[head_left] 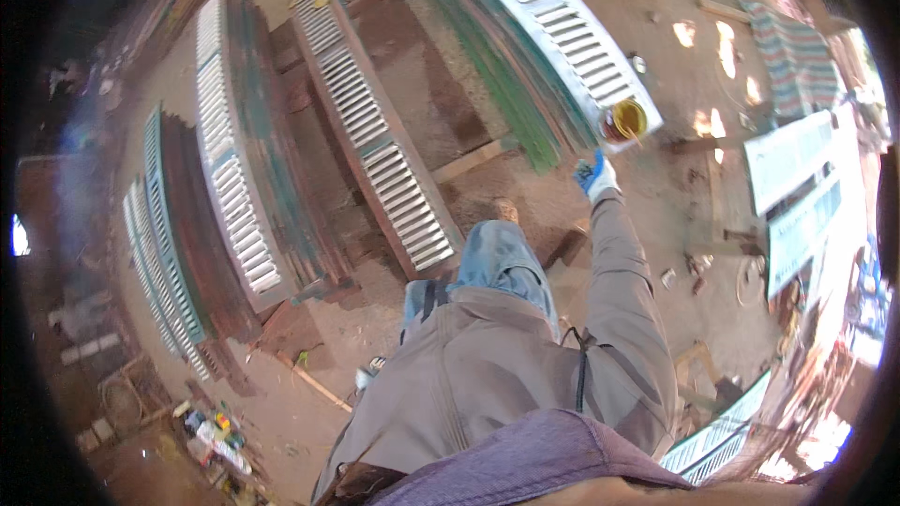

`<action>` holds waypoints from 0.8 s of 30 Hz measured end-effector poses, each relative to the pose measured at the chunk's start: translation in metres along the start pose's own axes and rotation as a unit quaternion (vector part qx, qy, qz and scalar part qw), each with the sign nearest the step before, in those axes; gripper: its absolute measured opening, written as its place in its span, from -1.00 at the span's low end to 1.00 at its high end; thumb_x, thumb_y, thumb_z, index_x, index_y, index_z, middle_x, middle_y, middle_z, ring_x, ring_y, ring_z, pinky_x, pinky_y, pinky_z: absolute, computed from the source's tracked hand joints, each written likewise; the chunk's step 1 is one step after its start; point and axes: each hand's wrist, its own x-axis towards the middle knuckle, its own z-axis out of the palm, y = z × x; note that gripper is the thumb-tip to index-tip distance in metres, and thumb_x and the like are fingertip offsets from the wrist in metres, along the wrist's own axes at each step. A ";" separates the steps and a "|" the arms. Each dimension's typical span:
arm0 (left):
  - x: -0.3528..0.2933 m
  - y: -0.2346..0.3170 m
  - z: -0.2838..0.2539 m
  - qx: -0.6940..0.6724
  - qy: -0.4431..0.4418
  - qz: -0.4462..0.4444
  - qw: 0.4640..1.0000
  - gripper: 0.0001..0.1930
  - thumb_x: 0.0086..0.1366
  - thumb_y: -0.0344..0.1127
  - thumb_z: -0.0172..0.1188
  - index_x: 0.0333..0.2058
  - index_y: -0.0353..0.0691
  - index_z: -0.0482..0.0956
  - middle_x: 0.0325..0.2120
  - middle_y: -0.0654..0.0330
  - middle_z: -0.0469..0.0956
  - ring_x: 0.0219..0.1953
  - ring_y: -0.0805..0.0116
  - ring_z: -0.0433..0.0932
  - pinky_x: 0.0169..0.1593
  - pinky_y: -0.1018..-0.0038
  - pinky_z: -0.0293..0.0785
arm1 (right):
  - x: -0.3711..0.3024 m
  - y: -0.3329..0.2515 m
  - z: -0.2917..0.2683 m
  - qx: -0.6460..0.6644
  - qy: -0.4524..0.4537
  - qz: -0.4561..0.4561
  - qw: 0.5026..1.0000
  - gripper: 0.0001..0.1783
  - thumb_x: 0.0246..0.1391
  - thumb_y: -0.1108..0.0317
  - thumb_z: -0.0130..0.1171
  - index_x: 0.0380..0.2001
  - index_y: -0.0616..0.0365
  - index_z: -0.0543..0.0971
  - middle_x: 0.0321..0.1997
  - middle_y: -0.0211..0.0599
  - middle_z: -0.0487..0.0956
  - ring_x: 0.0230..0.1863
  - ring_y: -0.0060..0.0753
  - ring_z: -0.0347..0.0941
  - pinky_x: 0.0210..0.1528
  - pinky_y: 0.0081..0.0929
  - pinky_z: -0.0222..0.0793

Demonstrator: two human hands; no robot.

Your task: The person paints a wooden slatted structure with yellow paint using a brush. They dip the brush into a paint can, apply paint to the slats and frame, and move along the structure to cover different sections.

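Note:
My right arm reaches forward, and my right hand (597,176) wears a white and blue work glove. Its thumb stands apart from the fingers, and nothing shows in its grasp. Just beyond the glove, a yellow-rimmed paint pot (626,120) with dark reddish contents sits at the near end of a white louvred shutter (572,28). A thin stick or handle leans at the pot's rim. By my jacket's left edge is a small whitish patch (364,378), possibly my left glove; its fingers cannot be made out.
A brown-framed louvred shutter (366,126) lies ahead of my knees, with a white one (230,159) and a teal one (167,220) farther left. Green-stained boards (511,84) run beside the pot's shutter. Pale panels (792,164) stand at right. Bottles and clutter (216,436) lie lower left.

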 end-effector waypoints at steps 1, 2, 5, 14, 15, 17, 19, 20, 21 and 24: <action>-0.031 -0.014 -0.002 0.071 -0.005 0.025 0.997 -0.63 0.41 -0.16 0.01 0.07 -0.25 0.46 -0.11 0.14 0.53 -0.14 0.38 0.51 -0.08 0.46 0.47 | 0.005 0.026 0.029 0.017 -0.012 0.005 1.000 -0.47 0.08 -0.24 0.15 -0.15 -0.04 0.49 -0.40 -0.16 0.59 -0.46 -0.17 0.52 -0.36 -0.16 0.48; -0.030 0.000 0.030 0.105 -0.045 0.081 0.990 -0.63 0.41 -0.16 0.02 0.06 -0.25 0.46 -0.13 0.15 0.53 -0.15 0.38 0.51 -0.09 0.46 0.47 | 0.025 -0.007 0.011 0.051 -0.055 0.004 0.997 -0.55 0.12 -0.21 0.12 -0.17 -0.10 0.50 -0.38 -0.21 0.58 -0.41 -0.18 0.52 -0.33 -0.19 0.47; -0.090 0.012 0.041 0.120 -0.038 0.087 0.988 -0.64 0.40 -0.17 0.04 0.05 -0.25 0.47 -0.16 0.17 0.54 -0.19 0.39 0.51 -0.14 0.47 0.47 | 0.037 0.008 0.040 0.021 -0.045 -0.005 0.999 -0.41 0.25 -0.25 -0.17 0.21 -0.24 0.40 0.27 -0.51 0.40 0.26 -0.21 0.26 0.24 -0.21 0.20; -0.092 0.129 0.118 -0.143 0.049 0.081 0.985 -0.68 0.38 -0.18 0.08 0.00 -0.24 0.51 -0.26 0.22 0.57 -0.32 0.41 0.52 -0.27 0.47 0.48 | 0.115 -0.017 0.016 0.108 0.085 0.033 0.990 -0.63 0.17 -0.02 -0.06 -0.10 -0.16 0.58 -0.21 -0.44 0.66 -0.28 -0.36 0.55 -0.18 -0.38 0.44; -0.071 0.153 0.121 -0.210 0.060 -0.046 0.975 -0.69 0.38 -0.19 0.08 0.01 -0.21 0.50 -0.30 0.23 0.56 -0.36 0.44 0.51 -0.35 0.46 0.47 | 0.136 -0.032 0.002 0.113 0.058 0.001 0.992 -0.64 0.16 0.04 -0.04 -0.08 -0.14 0.59 -0.15 -0.42 0.67 -0.22 -0.35 0.58 -0.14 -0.38 0.45; -0.060 0.173 0.129 -0.448 0.140 -0.013 0.883 -0.76 0.36 -0.15 0.10 -0.12 -0.13 0.52 -0.47 0.28 0.53 -0.55 0.49 0.44 -0.50 0.51 0.39 | 0.156 -0.051 -0.012 0.128 0.106 0.022 0.986 -0.68 0.10 0.25 0.00 -0.09 -0.17 0.61 -0.07 -0.41 0.65 -0.18 -0.36 0.58 -0.17 -0.23 0.52; -0.064 0.172 0.133 -0.509 0.171 -0.055 0.842 -0.77 0.33 -0.11 0.13 -0.17 -0.10 0.50 -0.48 0.28 0.52 -0.55 0.47 0.44 -0.51 0.47 0.39 | 0.153 -0.051 -0.016 0.127 0.101 0.009 0.987 -0.67 0.11 0.24 -0.02 -0.08 -0.13 0.61 -0.05 -0.42 0.65 -0.14 -0.34 0.59 -0.13 -0.20 0.52; -0.071 0.165 0.139 -0.514 0.184 -0.091 0.833 -0.78 0.31 -0.10 0.15 -0.20 -0.08 0.50 -0.49 0.28 0.52 -0.55 0.45 0.44 -0.52 0.45 0.39 | 0.142 -0.043 -0.013 0.135 0.107 0.015 0.985 -0.64 0.12 0.20 -0.02 -0.03 -0.09 0.59 0.00 -0.40 0.63 -0.06 -0.32 0.56 -0.03 -0.26 0.46; -0.073 0.159 0.146 -0.519 0.192 -0.125 0.824 -0.79 0.30 -0.10 0.16 -0.24 -0.07 0.49 -0.50 0.29 0.51 -0.56 0.44 0.44 -0.52 0.43 0.39 | 0.131 -0.040 -0.010 0.146 0.113 0.016 0.983 -0.60 0.14 0.16 -0.01 0.02 -0.06 0.56 0.04 -0.38 0.61 0.02 -0.31 0.53 0.06 -0.31 0.40; -0.059 0.142 0.175 -0.491 0.137 -0.155 0.846 -0.85 0.28 -0.16 0.15 -0.27 -0.05 0.50 -0.51 0.23 0.52 -0.53 0.31 0.49 -0.50 0.32 0.39 | 0.116 -0.042 -0.008 0.124 0.126 0.026 0.984 -0.56 0.14 0.12 0.00 0.06 -0.03 0.54 0.17 -0.35 0.53 0.16 -0.31 0.44 0.16 -0.31 0.34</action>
